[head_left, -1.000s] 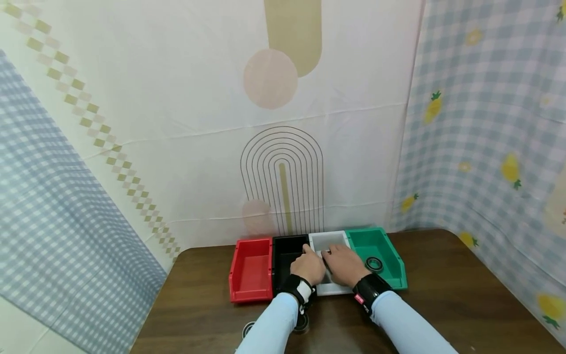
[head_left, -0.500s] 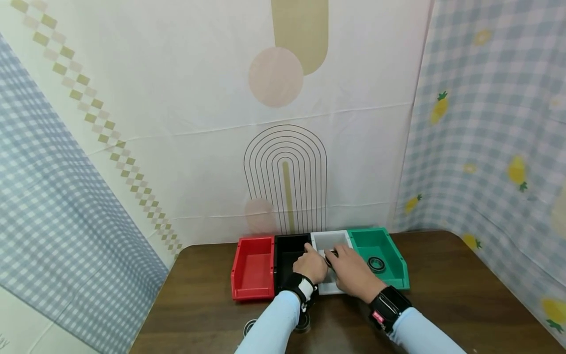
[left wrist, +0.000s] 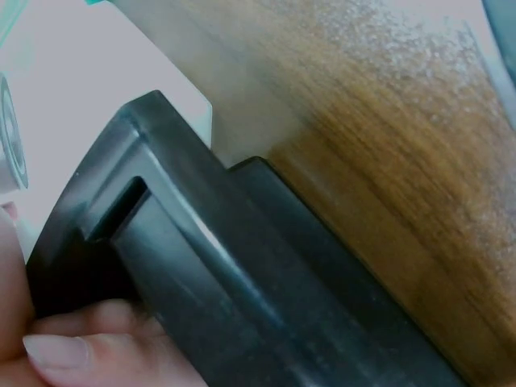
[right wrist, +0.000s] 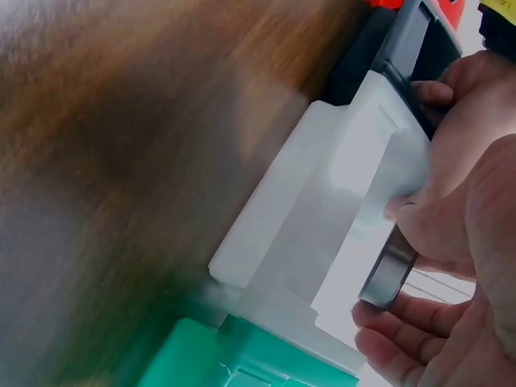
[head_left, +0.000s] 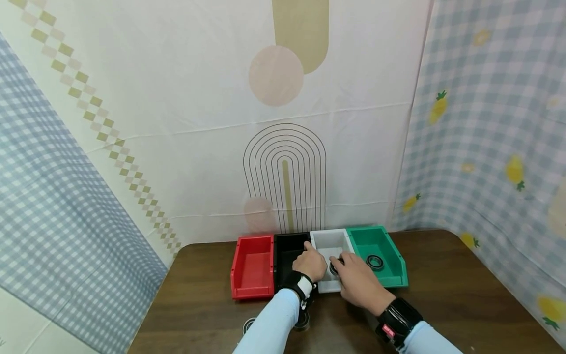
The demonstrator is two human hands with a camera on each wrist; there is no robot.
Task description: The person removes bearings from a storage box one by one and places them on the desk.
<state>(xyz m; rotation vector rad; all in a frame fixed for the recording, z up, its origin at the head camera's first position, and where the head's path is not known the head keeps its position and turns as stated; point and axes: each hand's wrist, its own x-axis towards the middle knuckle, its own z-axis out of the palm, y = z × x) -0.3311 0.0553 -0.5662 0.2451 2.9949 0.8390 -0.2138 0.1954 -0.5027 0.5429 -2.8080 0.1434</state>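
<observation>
Head view: my left hand (head_left: 309,265) curls over the wall between the black bin (head_left: 286,255) and the white bin (head_left: 329,242), while my right hand (head_left: 360,281) pinches a metal ring (head_left: 334,267) over the white bin. Another ring (head_left: 375,262) lies in the green bin (head_left: 389,275); the red bin (head_left: 252,268) stands leftmost on the tabletop (head_left: 442,285).

Left wrist view: my fingertips (left wrist: 60,348) grip the black bin's rim (left wrist: 161,242).

Right wrist view: the ring (right wrist: 389,272) sits pinched between thumb and fingers, just above the white bin (right wrist: 322,218).

Dark metal ring (right wrist: 388,275) on edge, above white bin (head_left: 329,242)
</observation>
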